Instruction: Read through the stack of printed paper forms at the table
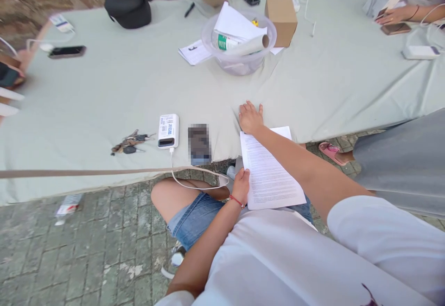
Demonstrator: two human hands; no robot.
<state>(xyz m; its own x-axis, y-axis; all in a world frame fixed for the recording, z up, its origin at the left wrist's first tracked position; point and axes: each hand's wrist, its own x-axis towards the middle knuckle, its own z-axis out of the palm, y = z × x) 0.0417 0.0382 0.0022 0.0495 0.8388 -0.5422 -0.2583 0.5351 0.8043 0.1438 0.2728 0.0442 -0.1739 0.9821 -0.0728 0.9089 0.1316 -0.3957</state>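
Printed sheets of paper (273, 178) lie over my lap, their far end reaching the table's edge. My left hand (241, 186), with a red bracelet at its wrist, is closed on the left edge of the sheets, thumb on top. Just beyond their far end, my right hand (251, 117) lies palm down on the tablecloth with its fingers apart, holding nothing. My right forearm crosses over the sheets and hides part of them. To the left of the sheets are a pixelated dark rectangular object (199, 143) and a white power bank (168, 131) with a cable plugged in.
A bunch of keys (130, 143) lies left of the power bank. Farther back stand a plastic basin (239, 65) with papers and a roll, a cardboard box (281, 21) and a black cap (128, 5). Another person's hand (394, 15) is at the far right. A cable hangs off the table's edge.
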